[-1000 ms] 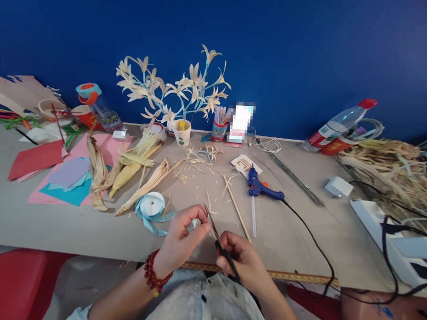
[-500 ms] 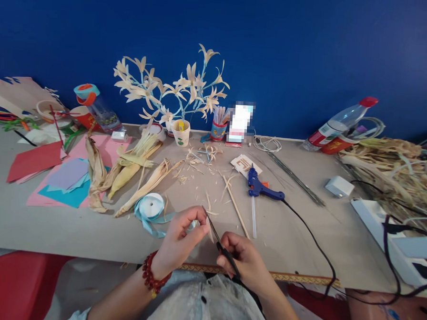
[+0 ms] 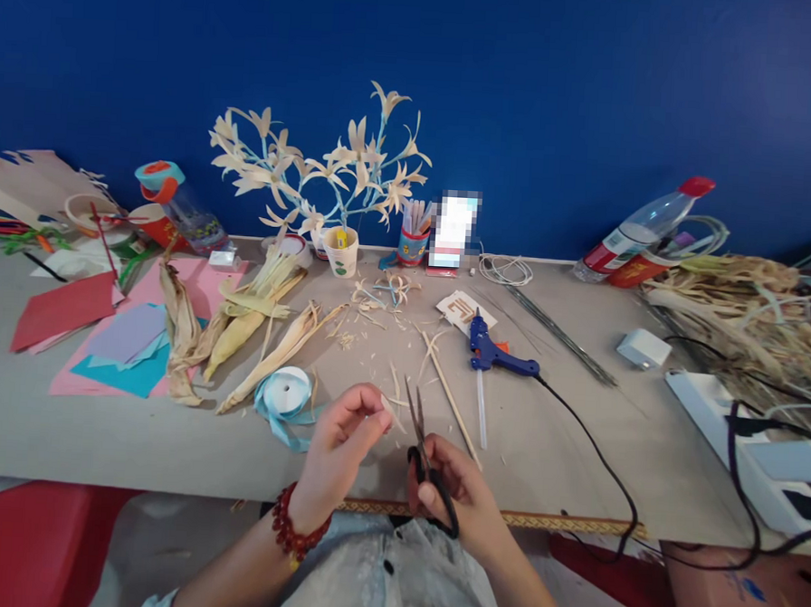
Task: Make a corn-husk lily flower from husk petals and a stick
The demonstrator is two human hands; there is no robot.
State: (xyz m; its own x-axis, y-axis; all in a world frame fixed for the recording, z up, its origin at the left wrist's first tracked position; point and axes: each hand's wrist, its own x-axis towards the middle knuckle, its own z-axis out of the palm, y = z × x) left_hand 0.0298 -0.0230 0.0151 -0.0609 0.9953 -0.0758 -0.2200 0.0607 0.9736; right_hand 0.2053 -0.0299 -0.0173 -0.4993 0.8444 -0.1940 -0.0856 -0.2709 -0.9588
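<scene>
A smooth blue wall [image 3: 559, 94] backs a matte grey tabletop [image 3: 167, 445]. At the far side, left of middle, blue-stemmed branches of pale, papery flowers [image 3: 327, 172] with pointed petals rise from a paper cup [image 3: 342, 257]. A tangled heap of dry, fibrous husk [image 3: 732, 302] lies far right; creased, tapering corn husks [image 3: 273, 360] lie on the left. At the near edge, the left hand [image 3: 344, 445] pinches thumb against forefinger, while the right hand [image 3: 457, 483] curls around the black handles of the metal scissors [image 3: 423, 451]. Half a second ago the blades lay almost together at the left fingertips; now they spread in a narrow V, drawn clear to the right, which suggests that no cut is under way at this instant. A satiny light-blue ribbon roll [image 3: 286, 391] sits just left of the left hand. The thin, pale strip [image 3: 398, 420] in the left fingertips points toward the scissors, apparently untouched by them. Tiny curled scraps [image 3: 346, 339] litter the middle.
</scene>
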